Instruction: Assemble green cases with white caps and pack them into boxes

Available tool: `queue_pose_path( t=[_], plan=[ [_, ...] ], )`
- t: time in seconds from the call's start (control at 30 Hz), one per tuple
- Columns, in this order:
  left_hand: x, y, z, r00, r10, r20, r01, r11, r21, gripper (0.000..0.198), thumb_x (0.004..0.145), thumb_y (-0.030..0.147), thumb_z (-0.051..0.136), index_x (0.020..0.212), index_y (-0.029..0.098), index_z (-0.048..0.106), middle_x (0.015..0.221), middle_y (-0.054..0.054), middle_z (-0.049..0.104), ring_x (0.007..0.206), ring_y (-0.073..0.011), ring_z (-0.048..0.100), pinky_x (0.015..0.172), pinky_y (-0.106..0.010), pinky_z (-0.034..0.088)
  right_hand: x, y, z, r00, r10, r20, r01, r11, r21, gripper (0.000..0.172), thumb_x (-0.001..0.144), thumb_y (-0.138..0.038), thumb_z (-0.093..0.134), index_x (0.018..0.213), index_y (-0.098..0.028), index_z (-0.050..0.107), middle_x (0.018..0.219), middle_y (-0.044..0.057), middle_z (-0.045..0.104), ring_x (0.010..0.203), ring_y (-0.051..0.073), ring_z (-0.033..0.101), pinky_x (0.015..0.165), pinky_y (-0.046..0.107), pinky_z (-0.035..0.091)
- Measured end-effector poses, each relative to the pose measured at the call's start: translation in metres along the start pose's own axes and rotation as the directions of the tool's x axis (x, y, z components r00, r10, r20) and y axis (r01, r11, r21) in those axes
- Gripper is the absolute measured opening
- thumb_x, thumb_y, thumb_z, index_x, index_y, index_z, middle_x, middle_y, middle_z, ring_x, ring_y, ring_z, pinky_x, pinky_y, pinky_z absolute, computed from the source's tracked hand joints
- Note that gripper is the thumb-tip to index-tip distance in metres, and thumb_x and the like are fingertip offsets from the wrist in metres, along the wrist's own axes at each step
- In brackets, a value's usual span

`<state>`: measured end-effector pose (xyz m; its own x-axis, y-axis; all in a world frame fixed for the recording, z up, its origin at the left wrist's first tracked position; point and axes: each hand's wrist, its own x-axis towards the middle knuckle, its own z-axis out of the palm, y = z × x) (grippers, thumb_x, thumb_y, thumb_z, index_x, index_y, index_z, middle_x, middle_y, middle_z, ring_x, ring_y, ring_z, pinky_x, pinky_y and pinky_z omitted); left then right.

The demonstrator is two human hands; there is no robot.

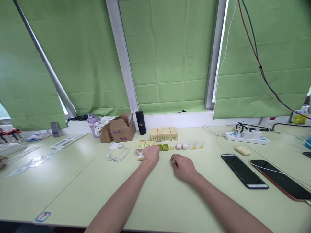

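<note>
My left hand (151, 154) reaches over a group of small cardboard boxes with green labels, touching or just above the nearest small box (150, 142). Its fingertips are mostly hidden, so I cannot tell whether they grip it. One box (140, 146) beside it has a white flap sticking out in front. Just right of that hand sit small olive-green containers (165, 147). My right hand (184, 167) rests on the table, fingers loosely curled and thumb apart, holding nothing. Beyond it lie small yellow pieces (171, 148), two pale pink cylinders (181, 146) and clear cups (196, 145) with yellow bits inside.
Several closed small boxes (164, 134) stand in a row behind. A brown carton (122, 127), black cylinder (141, 122) and white cable (118, 152) are left. Two phones (245, 171), a beige oval object (242, 150) and a power strip (246, 137) lie right. Another person's hand (2, 161) shows far left.
</note>
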<state>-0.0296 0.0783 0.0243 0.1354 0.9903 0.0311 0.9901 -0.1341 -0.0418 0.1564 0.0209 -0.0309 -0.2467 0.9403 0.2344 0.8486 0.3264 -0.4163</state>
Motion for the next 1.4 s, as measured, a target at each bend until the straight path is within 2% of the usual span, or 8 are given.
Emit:
queue_pose_path(
  t=[0.3,0.53,0.7,0.83,0.97,1.13,1.27,1.4],
  plan=[
    [0.003,0.007,0.001,0.997,0.019,-0.079,-0.013,0.997,0.075,0.032,0.092,0.001,0.051,0.107,0.015,0.076,0.105,-0.020,0.080,0.105,-0.0341,0.077,0.084,-0.040,0.053,0.000,0.001,0.002,1.000,-0.009,-0.013,0.009,1.000,0.000,0.020,0.094,-0.016,0.057,0.110,-0.022,0.067,0.108,0.006,0.077,0.091,0.022,0.070,0.068,0.031,0.031],
    [-0.023,0.008,0.001,0.991,0.076,-0.113,-0.066,0.994,0.086,0.030,0.090,0.000,0.053,0.107,0.015,0.072,0.098,-0.019,0.079,0.097,-0.0336,0.077,0.078,-0.037,0.050,0.001,0.001,0.002,0.998,0.007,-0.059,-0.004,0.998,0.059,0.021,0.092,-0.015,0.059,0.111,-0.023,0.066,0.108,0.006,0.076,0.090,0.023,0.069,0.067,0.031,0.033],
    [-0.044,0.024,-0.003,0.983,0.150,-0.108,-0.141,0.986,0.090,0.033,0.087,-0.001,0.054,0.110,0.016,0.070,0.090,-0.016,0.079,0.092,-0.0304,0.077,0.076,-0.034,0.050,0.005,0.005,0.004,0.983,0.073,-0.171,-0.029,0.969,0.246,0.039,0.087,-0.014,0.063,0.125,-0.026,0.060,0.119,0.004,0.072,0.093,0.022,0.067,0.073,0.033,0.043],
    [-0.050,0.039,-0.008,0.970,0.219,-0.106,-0.210,0.974,0.086,0.034,0.087,0.001,0.053,0.113,0.016,0.069,0.086,-0.015,0.077,0.091,-0.0315,0.077,0.074,-0.035,0.050,0.011,0.013,0.010,0.965,0.097,-0.242,0.034,0.873,0.486,0.053,0.083,-0.017,0.065,0.134,-0.030,0.055,0.131,0.005,0.067,0.093,0.021,0.066,0.078,0.036,0.051],
    [-0.052,0.044,-0.007,0.961,0.253,-0.114,-0.245,0.966,0.077,0.039,0.086,0.001,0.053,0.117,0.018,0.068,0.085,-0.013,0.077,0.088,-0.0301,0.077,0.073,-0.034,0.048,0.016,0.020,0.014,0.957,0.096,-0.275,0.099,0.780,0.617,0.043,0.082,-0.022,0.063,0.124,-0.027,0.061,0.126,0.006,0.068,0.094,0.021,0.064,0.074,0.036,0.054],
    [-0.055,0.039,0.004,0.955,0.254,-0.149,-0.248,0.967,0.057,0.032,0.096,0.010,0.046,0.119,0.018,0.067,0.085,-0.013,0.076,0.084,-0.0311,0.075,0.073,-0.037,0.046,0.017,0.021,0.011,0.951,0.054,-0.304,0.159,0.759,0.631,0.036,0.083,-0.025,0.062,0.119,-0.025,0.065,0.121,0.008,0.068,0.093,0.021,0.064,0.076,0.036,0.056],
    [-0.057,0.028,0.013,0.902,0.240,-0.359,-0.303,0.944,-0.131,0.033,0.101,0.027,0.050,0.131,0.019,0.059,0.084,-0.009,0.075,0.080,-0.0289,0.070,0.082,-0.042,0.046,0.016,0.019,0.004,0.944,0.038,-0.329,0.198,0.730,0.654,0.034,0.084,-0.026,0.062,0.118,-0.025,0.066,0.121,0.008,0.067,0.096,0.021,0.064,0.080,0.037,0.057],
    [-0.053,0.017,0.023,0.804,0.158,-0.573,-0.424,0.828,-0.367,0.037,0.095,0.022,0.059,0.132,0.020,0.053,0.096,-0.006,0.072,0.091,-0.0252,0.067,0.098,-0.045,0.044,0.014,0.017,-0.004,0.938,0.052,-0.344,0.216,0.688,0.693,0.035,0.083,-0.026,0.064,0.118,-0.025,0.066,0.123,0.008,0.067,0.101,0.021,0.065,0.081,0.036,0.057]
  ],
)
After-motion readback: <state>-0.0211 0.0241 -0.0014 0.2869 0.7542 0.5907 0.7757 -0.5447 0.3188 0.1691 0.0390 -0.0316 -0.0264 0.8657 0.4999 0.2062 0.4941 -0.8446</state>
